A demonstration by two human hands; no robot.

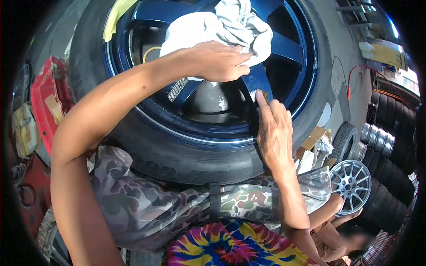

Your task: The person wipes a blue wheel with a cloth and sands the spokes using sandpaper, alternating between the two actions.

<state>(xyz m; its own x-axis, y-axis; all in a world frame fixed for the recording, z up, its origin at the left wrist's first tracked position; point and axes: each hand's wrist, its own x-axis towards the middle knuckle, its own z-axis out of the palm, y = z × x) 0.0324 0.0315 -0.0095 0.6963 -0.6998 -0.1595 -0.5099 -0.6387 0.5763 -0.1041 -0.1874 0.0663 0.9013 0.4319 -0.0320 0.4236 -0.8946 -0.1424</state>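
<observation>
A blue multi-spoke car wheel (pixel 277 46) fitted with a black tyre (pixel 195 162) fills the upper middle. My left hand (pixel 217 60) lies across its centre, gripping a bunched white cloth (pixel 191 31). Lower right of it, my right hand (pixel 275 133) reaches over the tyre, fingertips at a blue spoke. Its fingers are bent together around a small piece, partly white and brownish, too hidden to name. Yellow tape or paper (pixel 116 20) covers part of the rim at the upper left.
A red tray-like object (pixel 49 99) lies at the left. On the right are a cardboard box (pixel 313 138), a loose tyre (pixel 344 142) and stacked tyres (pixel 388 166). Another person (pixel 330 237) at the lower right holds a silver wheel (pixel 351 186).
</observation>
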